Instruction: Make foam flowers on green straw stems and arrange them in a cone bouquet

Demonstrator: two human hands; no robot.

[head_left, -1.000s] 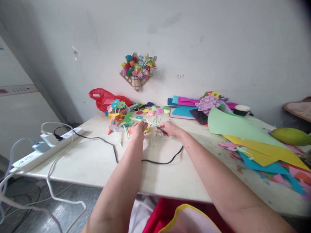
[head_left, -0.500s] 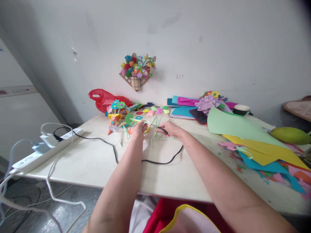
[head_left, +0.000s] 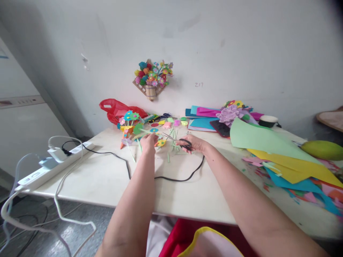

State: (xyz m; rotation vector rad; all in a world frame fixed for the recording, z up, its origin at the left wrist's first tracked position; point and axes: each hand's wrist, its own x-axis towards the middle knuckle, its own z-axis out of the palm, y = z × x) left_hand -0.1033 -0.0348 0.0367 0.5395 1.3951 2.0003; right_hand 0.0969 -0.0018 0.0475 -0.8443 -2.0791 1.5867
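My left hand (head_left: 148, 142) is closed, its fingers pinching a pale green strip (head_left: 145, 131) that sticks out toward a round green piece (head_left: 138, 128). In my right hand (head_left: 197, 144) are scissors with black handles (head_left: 184, 144). Their blades point left, with a gap between them and my left hand. Under the blades several pale green strips (head_left: 171, 137) lie scattered on the table. A yellow-orange flower piece (head_left: 161, 142) rests beside my left fingertips. Paper-like flowers in an orange cone (head_left: 125, 133) are just left of that hand.
A power strip (head_left: 64, 162) with cables lies at the table's left edge, and a black cord (head_left: 182, 180) crosses in front of my hands. Coloured sheets (head_left: 270, 142) and scraps cover the right side. A red plastic bag (head_left: 115, 110) and a phone (head_left: 219, 127) are farther back.
My hands have moved apart: the left one has shifted left with the strip, and the scissors have drawn away from it, their blades now visibly spread.
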